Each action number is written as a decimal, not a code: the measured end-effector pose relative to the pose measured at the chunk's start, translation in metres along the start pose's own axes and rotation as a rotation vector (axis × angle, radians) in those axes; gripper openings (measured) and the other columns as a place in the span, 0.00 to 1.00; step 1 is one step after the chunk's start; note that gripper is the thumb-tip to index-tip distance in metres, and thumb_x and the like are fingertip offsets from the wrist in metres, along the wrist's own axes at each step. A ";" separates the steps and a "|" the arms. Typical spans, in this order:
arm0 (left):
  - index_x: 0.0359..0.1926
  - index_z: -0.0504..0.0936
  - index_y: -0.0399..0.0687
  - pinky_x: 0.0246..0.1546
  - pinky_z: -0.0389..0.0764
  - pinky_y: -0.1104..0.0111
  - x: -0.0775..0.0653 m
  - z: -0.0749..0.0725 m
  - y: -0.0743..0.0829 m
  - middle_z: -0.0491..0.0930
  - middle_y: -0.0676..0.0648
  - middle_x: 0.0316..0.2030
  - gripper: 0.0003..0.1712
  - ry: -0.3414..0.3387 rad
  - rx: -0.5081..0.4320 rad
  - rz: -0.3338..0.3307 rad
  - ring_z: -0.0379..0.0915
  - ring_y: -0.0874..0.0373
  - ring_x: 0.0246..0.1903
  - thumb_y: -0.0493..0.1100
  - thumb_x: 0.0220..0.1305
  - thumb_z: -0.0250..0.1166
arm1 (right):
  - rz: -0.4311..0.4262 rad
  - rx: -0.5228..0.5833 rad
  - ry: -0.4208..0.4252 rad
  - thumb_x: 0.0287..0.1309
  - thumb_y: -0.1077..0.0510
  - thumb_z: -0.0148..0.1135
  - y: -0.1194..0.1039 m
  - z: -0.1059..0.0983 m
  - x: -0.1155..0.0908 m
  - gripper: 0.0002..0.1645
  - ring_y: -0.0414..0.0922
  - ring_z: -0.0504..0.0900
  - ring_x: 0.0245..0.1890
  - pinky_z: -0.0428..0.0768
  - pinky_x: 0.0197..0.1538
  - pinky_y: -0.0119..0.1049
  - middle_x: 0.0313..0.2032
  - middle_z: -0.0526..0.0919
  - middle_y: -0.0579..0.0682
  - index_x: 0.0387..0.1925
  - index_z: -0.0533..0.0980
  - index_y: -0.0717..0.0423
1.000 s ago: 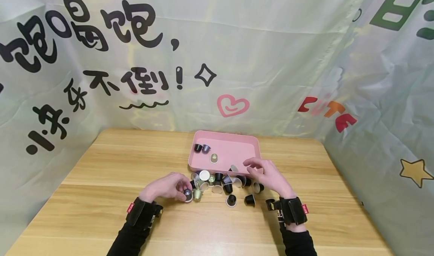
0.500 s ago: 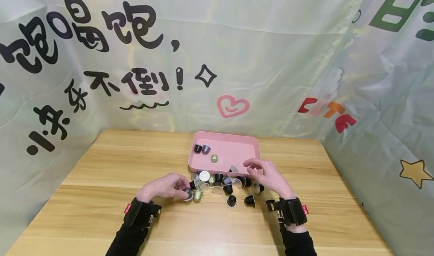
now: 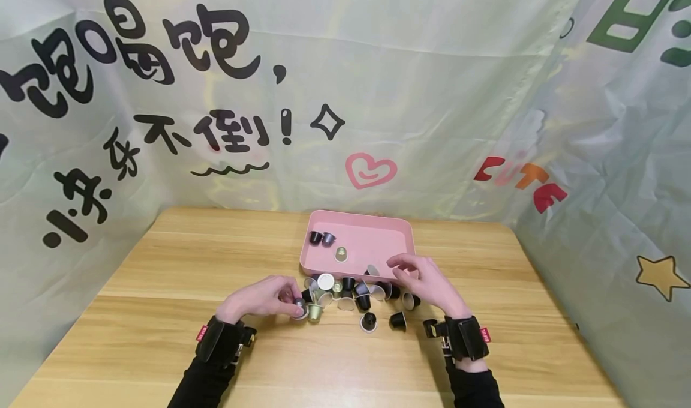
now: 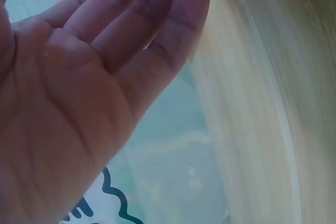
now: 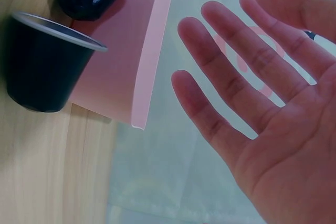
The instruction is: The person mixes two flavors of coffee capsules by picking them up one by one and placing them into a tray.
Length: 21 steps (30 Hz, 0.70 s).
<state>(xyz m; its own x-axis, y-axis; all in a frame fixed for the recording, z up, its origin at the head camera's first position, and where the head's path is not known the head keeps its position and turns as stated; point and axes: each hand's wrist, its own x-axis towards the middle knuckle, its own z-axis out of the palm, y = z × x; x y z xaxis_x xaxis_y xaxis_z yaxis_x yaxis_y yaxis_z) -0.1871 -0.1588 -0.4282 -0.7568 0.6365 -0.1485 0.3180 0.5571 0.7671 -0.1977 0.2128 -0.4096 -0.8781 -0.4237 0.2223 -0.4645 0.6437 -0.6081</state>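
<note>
In the head view, my left hand (image 3: 263, 298) pinches a dark grey coffee capsule (image 3: 300, 303) with a pale rim between thumb and fingers, at the left end of a capsule cluster. A light green capsule (image 3: 315, 312) lies right beside it. The left wrist view shows the palm and fingers (image 4: 152, 66), but the fingertips and capsule are outside it. My right hand (image 3: 428, 281) hovers by the front right corner of the pink tray (image 3: 372, 228), fingers loosely spread and holding nothing. A black capsule (image 5: 47, 64) is near it in the right wrist view.
Several black, grey, green and pale-lidded capsules crowd the tray's front edge. Two single black capsules, one upright (image 3: 369, 321) and one tipped (image 3: 397, 320), lie nearer on the wooden table (image 3: 216, 246). A few capsules sit in the tray. A printed cloth (image 3: 432, 96) stands behind.
My left hand has shifted slightly left, and the dark grey capsule has tilted and risen a little in its fingers. My right hand has stayed in place.
</note>
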 end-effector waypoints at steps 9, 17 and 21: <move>0.41 0.78 0.42 0.37 0.79 0.72 -0.001 -0.001 0.002 0.83 0.48 0.36 0.16 0.001 -0.027 -0.010 0.77 0.60 0.36 0.45 0.59 0.73 | 0.005 0.009 -0.013 0.68 0.62 0.59 0.001 0.001 0.001 0.11 0.47 0.86 0.45 0.83 0.49 0.40 0.50 0.87 0.58 0.48 0.83 0.56; 0.42 0.79 0.42 0.37 0.80 0.73 -0.001 -0.002 0.001 0.83 0.48 0.36 0.17 0.029 -0.027 0.019 0.77 0.61 0.35 0.43 0.56 0.75 | 0.008 0.005 -0.021 0.68 0.61 0.59 0.001 0.000 0.000 0.11 0.47 0.86 0.46 0.83 0.50 0.41 0.50 0.88 0.55 0.49 0.82 0.57; 0.42 0.79 0.43 0.39 0.81 0.73 0.000 -0.002 0.000 0.83 0.49 0.37 0.17 0.048 -0.012 0.025 0.76 0.62 0.36 0.43 0.55 0.75 | 0.011 0.007 -0.023 0.69 0.61 0.59 0.001 0.001 0.000 0.11 0.47 0.86 0.46 0.83 0.50 0.43 0.50 0.88 0.53 0.48 0.82 0.57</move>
<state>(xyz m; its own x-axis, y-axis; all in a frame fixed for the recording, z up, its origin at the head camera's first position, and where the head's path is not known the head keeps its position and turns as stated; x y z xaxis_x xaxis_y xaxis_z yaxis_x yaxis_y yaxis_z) -0.1878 -0.1600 -0.4265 -0.7753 0.6237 -0.0997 0.3302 0.5348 0.7778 -0.1986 0.2131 -0.4107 -0.8803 -0.4309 0.1982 -0.4539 0.6440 -0.6158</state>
